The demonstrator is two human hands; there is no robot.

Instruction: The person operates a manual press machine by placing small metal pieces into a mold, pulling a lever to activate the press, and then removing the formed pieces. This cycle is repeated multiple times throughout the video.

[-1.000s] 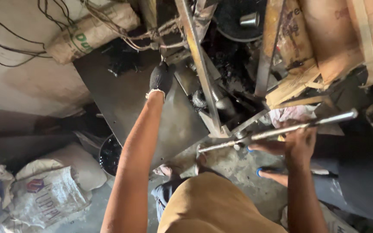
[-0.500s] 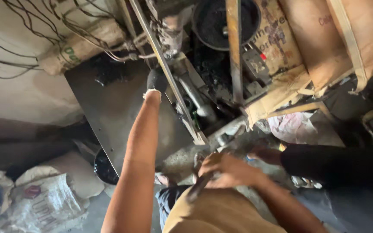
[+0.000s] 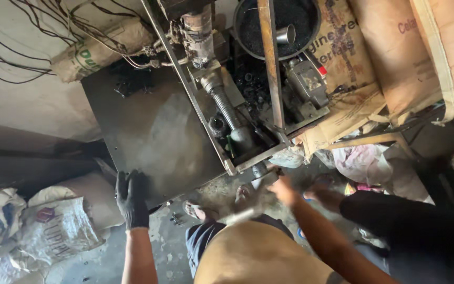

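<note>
Black glove (image 3: pixel 131 199), dull grey metal plate (image 3: pixel 156 138), tan paper sacks (image 3: pixel 400 58), white woven bags (image 3: pixel 53 229), pale pink cloth (image 3: pixel 361 160)
</note>
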